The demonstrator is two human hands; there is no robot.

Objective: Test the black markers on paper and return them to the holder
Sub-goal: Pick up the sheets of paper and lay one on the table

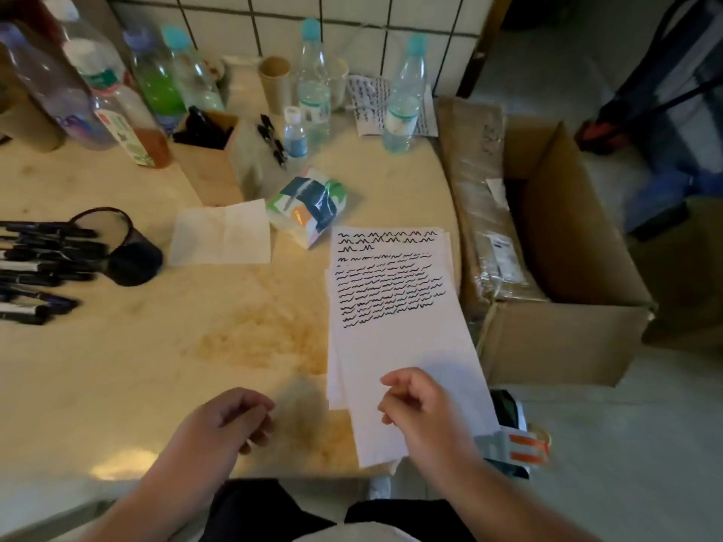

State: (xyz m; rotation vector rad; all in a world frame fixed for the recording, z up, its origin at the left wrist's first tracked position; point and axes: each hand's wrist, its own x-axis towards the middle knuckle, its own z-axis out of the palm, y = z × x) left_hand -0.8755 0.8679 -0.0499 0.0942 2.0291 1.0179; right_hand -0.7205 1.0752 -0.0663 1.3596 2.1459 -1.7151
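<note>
Several black markers (37, 267) lie in a loose row at the table's left edge. Beside them a dark round holder (125, 252) lies tipped on its side, mouth toward the far left. A white paper (395, 346) covered with rows of black squiggles lies on the table's right side. My right hand (420, 412) hovers over the paper's near end, fingers loosely curled, nothing in it. My left hand (231, 420) rests above the table's near edge, fingers curled in, holding nothing.
A cardboard box of dark markers (209, 150) stands at the back, with loose pens (272, 140) beside it. Several plastic bottles (313, 84) line the tiled wall. A napkin (221, 234) and tissue pack (307, 205) lie mid-table. An open carton (547, 244) stands on the right.
</note>
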